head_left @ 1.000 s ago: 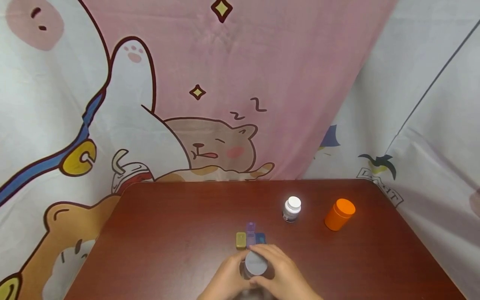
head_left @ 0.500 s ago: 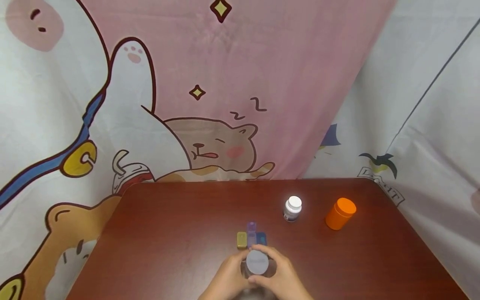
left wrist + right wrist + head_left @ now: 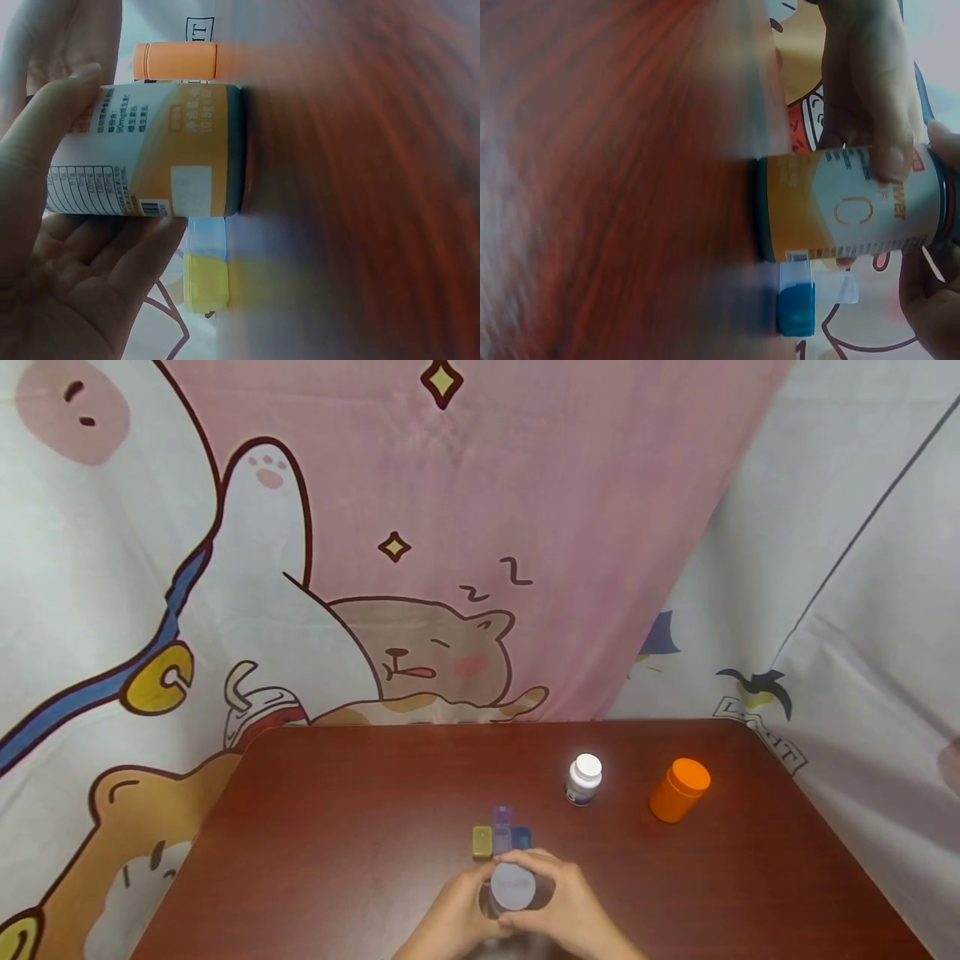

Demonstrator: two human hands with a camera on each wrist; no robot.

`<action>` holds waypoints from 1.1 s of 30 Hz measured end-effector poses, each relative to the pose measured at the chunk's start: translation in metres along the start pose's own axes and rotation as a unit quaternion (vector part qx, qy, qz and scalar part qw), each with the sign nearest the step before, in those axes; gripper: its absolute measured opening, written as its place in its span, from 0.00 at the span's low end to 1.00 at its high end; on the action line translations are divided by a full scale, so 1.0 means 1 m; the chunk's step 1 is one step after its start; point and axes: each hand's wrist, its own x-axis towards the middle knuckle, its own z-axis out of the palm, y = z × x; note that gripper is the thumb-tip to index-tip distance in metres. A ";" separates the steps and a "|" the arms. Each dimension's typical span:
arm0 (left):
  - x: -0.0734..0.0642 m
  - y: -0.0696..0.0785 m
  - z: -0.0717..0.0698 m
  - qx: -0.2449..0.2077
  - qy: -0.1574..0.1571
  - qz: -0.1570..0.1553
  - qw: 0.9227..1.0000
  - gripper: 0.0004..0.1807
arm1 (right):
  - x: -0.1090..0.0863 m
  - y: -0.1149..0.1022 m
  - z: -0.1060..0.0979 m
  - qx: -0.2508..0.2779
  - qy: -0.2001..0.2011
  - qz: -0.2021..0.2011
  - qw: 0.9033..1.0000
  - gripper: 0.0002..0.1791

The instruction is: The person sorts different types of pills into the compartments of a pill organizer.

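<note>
A supplement bottle (image 3: 161, 161) with a white and orange label and a dark base stands upright on the table, its grey lid (image 3: 513, 887) facing up. My left hand (image 3: 453, 914) grips the bottle's body, thumb across the label and fingers behind it. The right hand (image 3: 570, 902) holds the lid between thumb and index finger. Just beyond the bottle lies a small pill organizer with a yellow compartment (image 3: 482, 842), a purple compartment (image 3: 502, 840) whose flap stands up, and a blue compartment (image 3: 796, 309), partly hidden by the right hand in the head view.
Farther back on the brown table (image 3: 360, 810) stands a small white bottle (image 3: 583, 779). To its right is an orange bottle (image 3: 679, 789). A cartoon-print cloth (image 3: 585, 527) hangs behind the table's far edge and along its sides.
The right hand's fingers have shifted slightly round the lid, with the knuckles more bent now. The left hand, the bottle and the pill organizer stay in place.
</note>
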 end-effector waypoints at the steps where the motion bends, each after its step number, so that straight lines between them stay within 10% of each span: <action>1: 0.000 0.000 0.000 0.003 0.002 0.001 1.000 0.36 | 0.001 0.000 0.000 0.002 -0.003 -0.004 1.000 0.32; 16: -0.002 -0.004 -0.004 0.003 -0.001 0.006 1.000 0.36 | 0.015 0.014 -0.009 0.031 -0.079 -0.102 0.991 0.32; 27: 0.001 0.000 -0.001 -0.039 -0.015 -0.034 0.999 0.32 | 0.033 0.023 -0.030 0.070 -0.225 -0.071 0.969 0.35; 33: 0.001 -0.001 -0.002 -0.052 -0.018 -0.029 0.998 0.30 | 0.034 0.022 -0.030 0.124 -0.239 -0.068 0.961 0.34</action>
